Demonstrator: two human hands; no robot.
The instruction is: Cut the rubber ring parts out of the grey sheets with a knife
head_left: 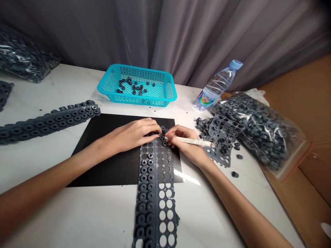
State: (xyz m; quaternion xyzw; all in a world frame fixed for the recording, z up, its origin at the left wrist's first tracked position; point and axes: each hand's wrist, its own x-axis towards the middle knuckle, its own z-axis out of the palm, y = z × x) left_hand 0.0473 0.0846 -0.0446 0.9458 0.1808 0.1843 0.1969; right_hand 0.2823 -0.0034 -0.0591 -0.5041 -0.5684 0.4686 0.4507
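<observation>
A long dark rubber sheet (155, 193) with rows of round grommet-like rings runs toward me over a black mat (113, 172). Its right-hand columns show many bare round holes, while rings fill most of the left columns. My left hand (137, 134) rests at the sheet's far end, thumb and fingers pinching around a small dark ring there. Held like a pencil in my right hand (184, 139) is a slim white-wrapped pen-like tool (196, 141), its tip pointing left at the rings near my left fingertips. The tip itself is hidden by the fingers.
A blue basket (137, 101) holds several loose rings. Right of it stand a water bottle (217, 86), holed rubber scraps (219, 137) and a clear bag of rings (263, 127). Another ringed strip (49, 122) and a filled bag (23, 55) lie left.
</observation>
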